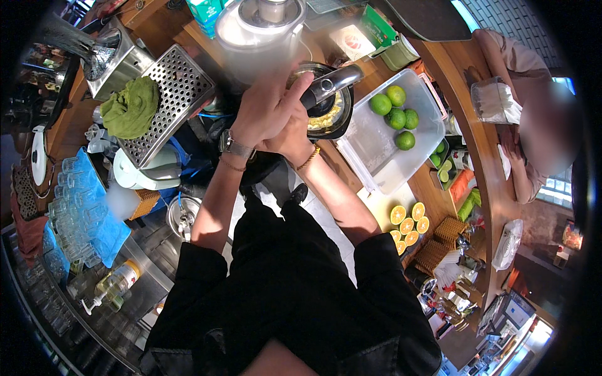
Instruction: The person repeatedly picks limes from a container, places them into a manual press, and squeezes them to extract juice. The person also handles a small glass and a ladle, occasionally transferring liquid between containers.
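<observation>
Wooden bar counter curves round, glasses racked at nine o'clock, a green cloth (130, 106) on a perforated metal tray (172, 94) at ten. Left hand (260, 113) and right hand (290, 135) stack together at twelve, fingers closed on the juicer's black lever (329, 84); this looks like pressing. Limes (395, 113) wait in a clear tub (401, 164) at one, halved oranges (409, 224) at three.

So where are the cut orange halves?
In the head view, the orange halves lie cut side up on a pale board at the person's right, below the clear tub of green limes and beside the woven coasters.
</observation>
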